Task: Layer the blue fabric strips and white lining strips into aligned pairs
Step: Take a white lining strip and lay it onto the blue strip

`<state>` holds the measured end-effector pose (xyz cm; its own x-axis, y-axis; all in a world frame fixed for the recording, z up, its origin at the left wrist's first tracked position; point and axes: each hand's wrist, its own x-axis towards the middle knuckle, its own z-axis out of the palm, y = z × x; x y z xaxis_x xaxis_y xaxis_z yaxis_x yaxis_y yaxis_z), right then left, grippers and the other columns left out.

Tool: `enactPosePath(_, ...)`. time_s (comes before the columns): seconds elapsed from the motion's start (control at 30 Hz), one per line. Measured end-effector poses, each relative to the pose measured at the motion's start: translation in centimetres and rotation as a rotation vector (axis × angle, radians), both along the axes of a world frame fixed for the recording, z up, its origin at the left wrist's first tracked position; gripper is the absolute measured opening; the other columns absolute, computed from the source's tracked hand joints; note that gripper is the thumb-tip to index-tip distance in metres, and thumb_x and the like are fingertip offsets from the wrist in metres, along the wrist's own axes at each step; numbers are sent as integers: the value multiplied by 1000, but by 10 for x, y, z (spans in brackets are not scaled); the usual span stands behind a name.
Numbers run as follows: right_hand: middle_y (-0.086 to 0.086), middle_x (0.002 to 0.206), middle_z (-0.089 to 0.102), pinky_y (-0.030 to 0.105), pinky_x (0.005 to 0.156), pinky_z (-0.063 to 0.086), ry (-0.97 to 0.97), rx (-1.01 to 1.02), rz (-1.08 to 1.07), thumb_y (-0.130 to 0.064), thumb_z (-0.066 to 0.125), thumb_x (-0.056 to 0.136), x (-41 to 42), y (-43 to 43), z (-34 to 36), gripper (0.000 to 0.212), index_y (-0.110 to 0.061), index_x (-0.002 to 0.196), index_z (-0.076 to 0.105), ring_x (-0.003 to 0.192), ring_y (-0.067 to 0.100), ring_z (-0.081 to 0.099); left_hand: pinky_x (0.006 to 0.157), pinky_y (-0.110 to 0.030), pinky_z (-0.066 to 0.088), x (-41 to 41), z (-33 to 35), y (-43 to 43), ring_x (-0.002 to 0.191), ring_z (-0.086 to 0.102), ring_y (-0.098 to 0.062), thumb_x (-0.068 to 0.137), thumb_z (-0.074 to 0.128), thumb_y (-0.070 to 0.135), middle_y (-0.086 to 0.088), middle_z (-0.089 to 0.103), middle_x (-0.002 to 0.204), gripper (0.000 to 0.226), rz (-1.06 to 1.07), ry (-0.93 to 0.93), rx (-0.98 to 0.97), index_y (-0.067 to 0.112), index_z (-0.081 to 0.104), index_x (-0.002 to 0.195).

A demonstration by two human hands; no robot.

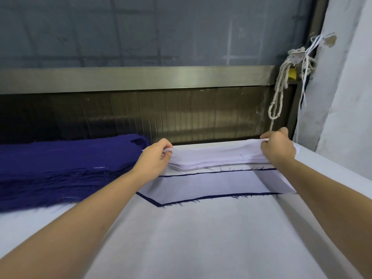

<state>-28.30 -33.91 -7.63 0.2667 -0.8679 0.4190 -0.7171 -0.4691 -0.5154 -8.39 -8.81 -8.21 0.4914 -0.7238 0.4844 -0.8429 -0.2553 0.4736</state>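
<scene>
Over the tabletop [201, 238], a limp, light white lining strip [217, 152] is being pinched at its ends by left hand [155, 156] and right hand [278, 147] fingers.

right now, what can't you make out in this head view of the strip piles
- Blue fabric strip pile: left end cut off by the frame edge; frayed layers blur together, uncountable.
- White lining strip stack: layers too thin to count; ends hidden by the left hand and right hand, which pinch the top lining strip.
- Laid pair: lining covers the blue strip; right end partly behind the forearm.
</scene>
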Motion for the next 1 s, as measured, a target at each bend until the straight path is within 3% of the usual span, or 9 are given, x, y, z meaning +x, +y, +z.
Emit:
enactPosePath(0.07,16,124,41,36,75,44,-26,27,-14,-10,53,92,1,-1,5,25,-8,114,64,87,35,53,76,-30,46,0,-2,-1,86,54,-15,96,48,15,3,57,92,7,-8,-7,4,15,54,100)
enactPosePath(0.2,15,124,44,31,70,36,-140,-3,-38,-15,53,93,5,1,12,22,-7,109,66,79,27,44,75,-29,44,-1,-4,-5,87,52,-14,96,48,15,5,56,92,7,-34,-11,23,16,54,100)
enactPosePath(0.33,10,125,44,34,75,44,-294,-13,-59,-12,57,91,6,-1,12,17,-5,101,68,78,25,46,76,-24,40,-1,-6,-7,92,51,-13,96,48,16,6,56,97,10,-28,-23,23,15,55,103)
enactPosePath(0.5,11,124,44,31,71,40,-324,5,-88,-1,54,90,5,-8,14,16,-4,94,69,96,30,53,81,-23,40,0,-7,-9,96,52,-11,96,49,15,6,56,100,8,-29,-20,29,17,54,101)
enactPosePath(0.67,12,123,47,33,74,38,-321,8,-135,3,51,91,1,-15,12,22,-5,93,71,111,32,47,83,-22,40,-1,-11,-10,96,52,-9,95,51,14,9,57,99,9,-60,-2,38,18,57,100)
enactPosePath(0.87,9,122,48,29,75,39,-447,37,-149,3,52,91,2,-17,9,20,-7,89,69,108,30,52,85,-19,38,-1,-12,-11,98,51,-8,93,53,10,6,58,106,16,-81,13,39,13,61,107)
enactPosePath(1.0,8,120,49,32,75,41,-432,11,-140,4,51,91,0,-19,12,23,-7,84,69,103,29,53,86,-17,35,-1,-11,-12,100,50,-6,93,54,10,5,57,112,22,-86,34,39,15,62,112)
